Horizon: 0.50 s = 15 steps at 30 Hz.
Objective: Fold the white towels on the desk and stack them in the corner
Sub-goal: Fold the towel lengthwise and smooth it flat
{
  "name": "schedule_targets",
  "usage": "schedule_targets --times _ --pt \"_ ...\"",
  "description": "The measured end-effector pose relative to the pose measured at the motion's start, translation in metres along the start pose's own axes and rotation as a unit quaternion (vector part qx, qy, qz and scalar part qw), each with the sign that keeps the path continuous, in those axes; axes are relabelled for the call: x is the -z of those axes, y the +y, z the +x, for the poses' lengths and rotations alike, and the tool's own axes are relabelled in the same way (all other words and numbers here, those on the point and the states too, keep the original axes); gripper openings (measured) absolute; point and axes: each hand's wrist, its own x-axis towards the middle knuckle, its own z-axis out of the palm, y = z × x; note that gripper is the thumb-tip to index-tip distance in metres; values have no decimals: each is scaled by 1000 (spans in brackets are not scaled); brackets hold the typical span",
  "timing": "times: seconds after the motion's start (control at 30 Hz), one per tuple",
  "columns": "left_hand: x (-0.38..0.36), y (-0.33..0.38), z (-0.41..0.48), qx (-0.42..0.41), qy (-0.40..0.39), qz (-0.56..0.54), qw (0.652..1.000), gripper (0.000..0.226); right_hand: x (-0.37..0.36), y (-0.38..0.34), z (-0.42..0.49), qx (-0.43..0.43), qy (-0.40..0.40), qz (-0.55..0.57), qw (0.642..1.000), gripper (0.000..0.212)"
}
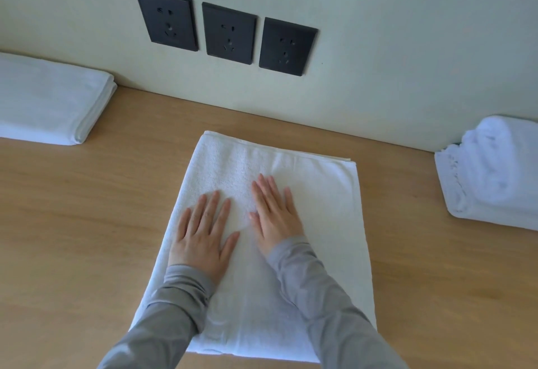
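Grey sleeves are seen leading to the left grip and right grip, both spread flat, nothing grasped. Directly beneath both, the white towel is pressed onto the bench.

A folded white towel lies on the wooden table. The left hand and right hand rest flat on it, side by side. Another folded towel sits far left; a looser, perhaps rolled bundle sits right. Three black wall sockets hang above.
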Motion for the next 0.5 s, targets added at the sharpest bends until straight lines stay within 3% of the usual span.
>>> schedule_targets --times 0.13,0.27,0.4,0.5 --pt "9 12 36 -28 32 -33 999 59 -3 9 35 -29 -4 -11 1000 54" --pt "1 -3 92 -71 -6 53 996 68 -1 43 45 -8 -24 -45 999 58" --pt "-10 -30 102 -55 4 38 998 81 14 117 24 -147 12 -42 988 58" --pt "-9 -27 102 -27 3 18 999 81 23 143 7 -207 -16 -35 978 59"
